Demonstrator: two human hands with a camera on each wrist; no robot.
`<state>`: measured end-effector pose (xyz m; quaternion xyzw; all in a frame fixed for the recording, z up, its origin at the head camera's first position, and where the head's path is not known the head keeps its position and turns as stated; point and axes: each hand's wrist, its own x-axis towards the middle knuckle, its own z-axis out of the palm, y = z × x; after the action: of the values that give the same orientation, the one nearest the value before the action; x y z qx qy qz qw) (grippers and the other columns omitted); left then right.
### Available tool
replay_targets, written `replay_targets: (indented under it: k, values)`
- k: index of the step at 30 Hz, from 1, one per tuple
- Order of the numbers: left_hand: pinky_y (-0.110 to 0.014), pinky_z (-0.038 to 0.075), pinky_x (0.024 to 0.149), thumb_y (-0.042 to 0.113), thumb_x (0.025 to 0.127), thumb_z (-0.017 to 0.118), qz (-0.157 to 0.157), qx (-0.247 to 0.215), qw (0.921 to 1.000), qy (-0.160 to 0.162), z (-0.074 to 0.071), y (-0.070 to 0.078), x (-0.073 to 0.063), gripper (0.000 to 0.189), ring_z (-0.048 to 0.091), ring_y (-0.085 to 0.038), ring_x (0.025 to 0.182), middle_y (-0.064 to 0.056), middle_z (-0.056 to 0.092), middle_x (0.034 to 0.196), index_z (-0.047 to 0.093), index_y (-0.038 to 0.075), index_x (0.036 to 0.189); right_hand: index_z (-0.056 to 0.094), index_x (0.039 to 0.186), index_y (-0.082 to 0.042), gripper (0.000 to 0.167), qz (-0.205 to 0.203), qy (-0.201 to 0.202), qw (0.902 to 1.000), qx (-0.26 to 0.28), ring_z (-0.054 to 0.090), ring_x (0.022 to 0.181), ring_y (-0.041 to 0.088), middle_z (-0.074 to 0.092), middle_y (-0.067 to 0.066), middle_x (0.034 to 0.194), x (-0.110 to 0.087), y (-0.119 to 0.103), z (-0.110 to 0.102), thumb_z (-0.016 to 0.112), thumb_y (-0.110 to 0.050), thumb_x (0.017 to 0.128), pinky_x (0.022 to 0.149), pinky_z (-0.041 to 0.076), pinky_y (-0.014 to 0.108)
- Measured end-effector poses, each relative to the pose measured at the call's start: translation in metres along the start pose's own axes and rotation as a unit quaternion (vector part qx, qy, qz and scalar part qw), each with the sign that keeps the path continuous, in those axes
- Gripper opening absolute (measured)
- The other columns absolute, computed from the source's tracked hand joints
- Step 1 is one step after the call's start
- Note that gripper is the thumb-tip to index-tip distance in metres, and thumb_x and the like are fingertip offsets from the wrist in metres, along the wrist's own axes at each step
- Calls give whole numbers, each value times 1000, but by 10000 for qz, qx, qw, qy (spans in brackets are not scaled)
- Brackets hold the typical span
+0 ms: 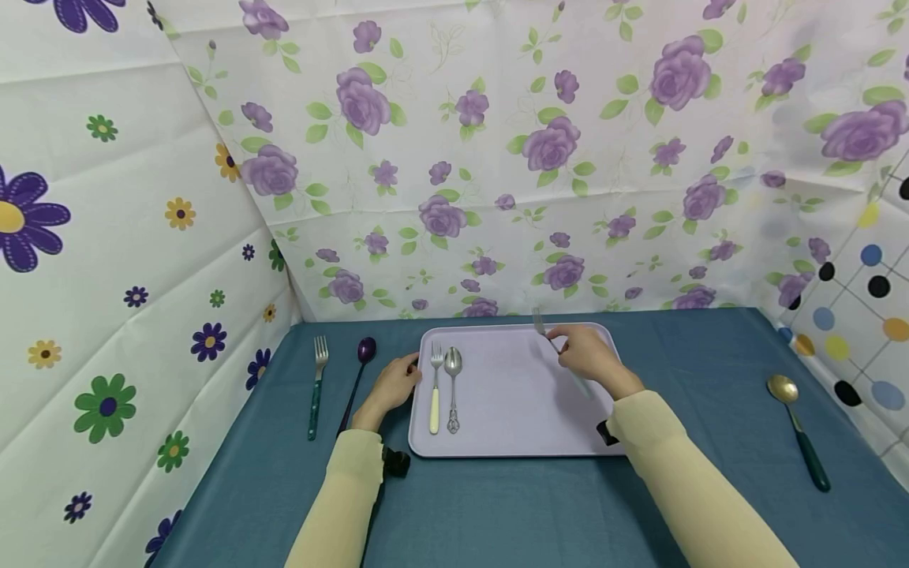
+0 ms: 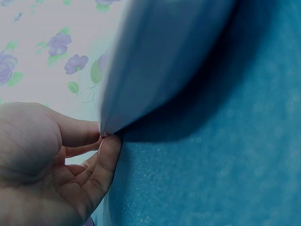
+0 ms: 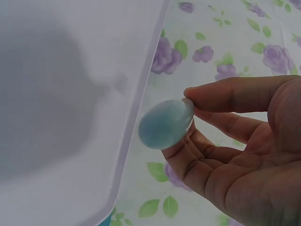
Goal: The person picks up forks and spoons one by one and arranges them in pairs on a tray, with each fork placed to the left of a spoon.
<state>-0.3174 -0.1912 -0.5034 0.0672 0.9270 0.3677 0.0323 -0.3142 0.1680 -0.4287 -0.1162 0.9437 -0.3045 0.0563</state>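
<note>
A pale lavender tray point(image 1: 511, 394) lies on the table. My left hand point(image 1: 394, 385) grips its left edge; in the left wrist view, the thumb and fingers of that hand point(image 2: 70, 160) pinch the rim. Over the tray's right part, my right hand point(image 1: 588, 355) holds a fork point(image 1: 539, 322) with its tines toward the back wall. In the right wrist view, the rounded pale blue-green end of the fork's handle point(image 3: 164, 125) points toward the camera, between thumb and fingers. A fork with a cream handle point(image 1: 435, 402) and a silver spoon with an ornate handle point(image 1: 453, 371) lie side by side on the tray's left.
Left of the tray, a fork with a dark green handle point(image 1: 314, 394) and a dark purple spoon point(image 1: 365, 353) lie on the blue tablecloth point(image 1: 497, 513). A gold spoon with a green handle point(image 1: 801, 438) lies far right. Flower-patterned sheets point(image 1: 469, 173) hang behind and left.
</note>
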Motion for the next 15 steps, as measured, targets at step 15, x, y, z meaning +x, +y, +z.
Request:
replay_targets:
  k: [15]
  values:
    - [-38,44,77,7,106,52,41,-39,10000,-9,0,-1,1,46,55,-27,91,-15,57,103,49,-8,150,66,134,2,55,-48,-64,9998,173,63,78,25,69,16,91,10,-23,14,58,9,80,65,49,34]
